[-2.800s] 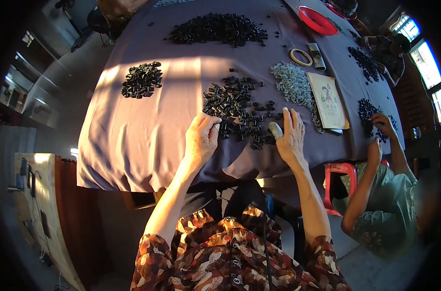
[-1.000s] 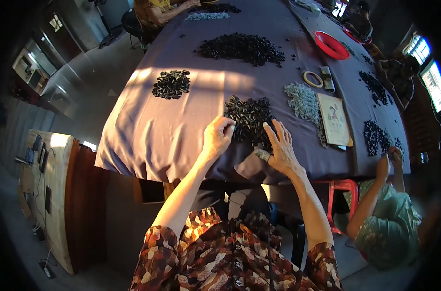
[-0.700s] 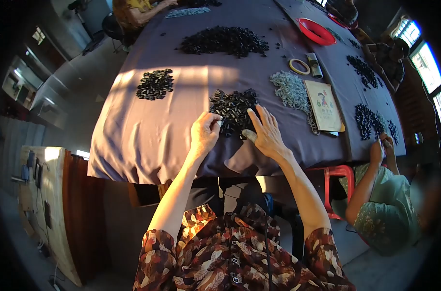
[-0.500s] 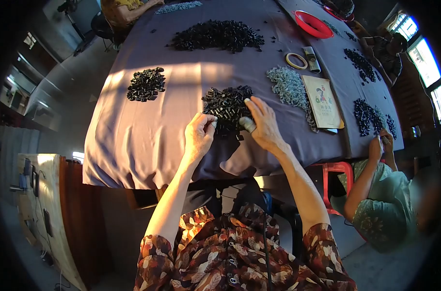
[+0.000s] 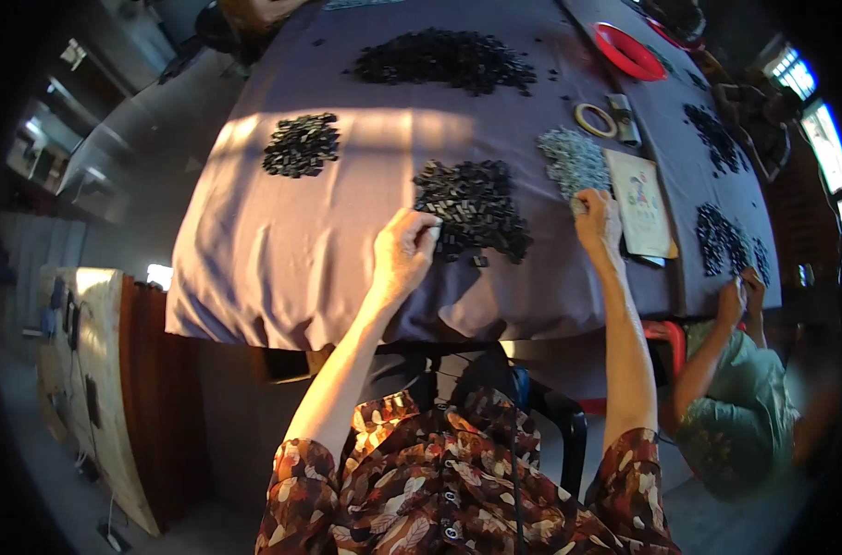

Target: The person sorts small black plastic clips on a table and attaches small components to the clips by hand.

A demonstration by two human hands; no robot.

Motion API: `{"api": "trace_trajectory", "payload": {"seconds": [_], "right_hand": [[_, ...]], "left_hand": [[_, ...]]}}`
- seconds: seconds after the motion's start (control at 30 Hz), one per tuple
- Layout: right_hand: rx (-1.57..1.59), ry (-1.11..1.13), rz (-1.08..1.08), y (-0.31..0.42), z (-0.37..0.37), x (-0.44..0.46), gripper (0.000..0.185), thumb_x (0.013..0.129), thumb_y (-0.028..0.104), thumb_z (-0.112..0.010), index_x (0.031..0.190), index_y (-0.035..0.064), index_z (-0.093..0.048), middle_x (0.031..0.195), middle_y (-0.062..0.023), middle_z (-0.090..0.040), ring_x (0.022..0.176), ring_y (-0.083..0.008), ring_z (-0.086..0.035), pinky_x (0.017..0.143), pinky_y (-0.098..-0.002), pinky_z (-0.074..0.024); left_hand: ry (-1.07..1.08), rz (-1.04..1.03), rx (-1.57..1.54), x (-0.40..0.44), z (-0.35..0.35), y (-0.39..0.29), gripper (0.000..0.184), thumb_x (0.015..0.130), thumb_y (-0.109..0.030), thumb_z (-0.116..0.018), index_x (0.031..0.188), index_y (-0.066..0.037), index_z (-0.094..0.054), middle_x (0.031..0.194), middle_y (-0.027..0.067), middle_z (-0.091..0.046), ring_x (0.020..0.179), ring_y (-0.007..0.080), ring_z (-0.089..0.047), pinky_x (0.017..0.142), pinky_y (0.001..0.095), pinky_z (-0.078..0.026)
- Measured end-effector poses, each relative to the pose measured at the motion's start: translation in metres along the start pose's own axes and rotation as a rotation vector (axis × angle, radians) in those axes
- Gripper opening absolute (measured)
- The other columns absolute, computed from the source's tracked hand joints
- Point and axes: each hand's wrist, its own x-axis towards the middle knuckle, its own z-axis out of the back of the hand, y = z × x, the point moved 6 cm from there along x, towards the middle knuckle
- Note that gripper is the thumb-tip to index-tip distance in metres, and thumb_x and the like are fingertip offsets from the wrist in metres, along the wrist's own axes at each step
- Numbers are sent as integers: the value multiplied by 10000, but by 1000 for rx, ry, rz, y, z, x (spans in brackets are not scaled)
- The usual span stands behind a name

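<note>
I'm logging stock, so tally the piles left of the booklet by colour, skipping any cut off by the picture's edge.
Black: 3 (far pile, small left pile, pile by the left hand)
Pale grey: 1 (pile by the right hand)
Total: 4

- We see a tabletop (image 5: 551, 291) draped in mauve-grey cloth (image 5: 365, 176), partly sunlit.
- Near its middle we find a black pile (image 5: 472, 208); a smaller pile (image 5: 301, 145) lies left, a broad heap (image 5: 444, 60) beyond.
- Rightward we spot a pale grey pile (image 5: 574, 159), a booklet (image 5: 640, 208) just beside it, a yellowish ring (image 5: 579, 117) and a red dish (image 5: 636, 74).
</note>
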Motion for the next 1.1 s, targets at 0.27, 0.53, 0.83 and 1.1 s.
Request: {"api": "trace_trajectory", "payload": {"seconds": [0.27, 0.53, 0.83, 1.1], "right_hand": [[-5, 83, -123, -20, -23, 10, 103, 763, 179, -577, 818, 93, -593, 832, -115, -574, 845, -308, -544, 726, -408, -425], [-67, 204, -232, -21, -13, 6, 113, 762, 126, -526, 838, 64, -583, 897, -143, -599, 883, -321, -557, 753, -407, -428], [-107, 19, 109, 2, 2, -13, 130, 790, 50, -453, 920, 52, -462, 837, -156, -525, 836, -341, -516, 700, -434, -402], [341, -32, -29, 20, 19, -39, 195, 775, -55, -440, 945, 38, -464, 814, -213, -536, 763, -405, -530, 660, -424, -417]], "left_hand": [[30, 38, -55, -1, -3, 10, 73, 771, -10, -581, 843, -7, -594, 722, 45, -550, 649, 102, -534, 620, 228, -430], [65, 59, -27, -1, -6, 4, 62, 779, -4, -574, 839, -2, -589, 718, 28, -525, 617, 88, -501, 590, 213, -417], [58, 42, -47, 0, -7, 0, 62, 777, 24, -560, 829, 4, -587, 727, 57, -539, 615, 108, -527, 583, 220, -423], [57, 53, -15, -2, -6, 1, 68, 794, -8, -560, 855, -5, -590, 708, 22, -517, 610, 76, -482, 583, 206, -404]]}}
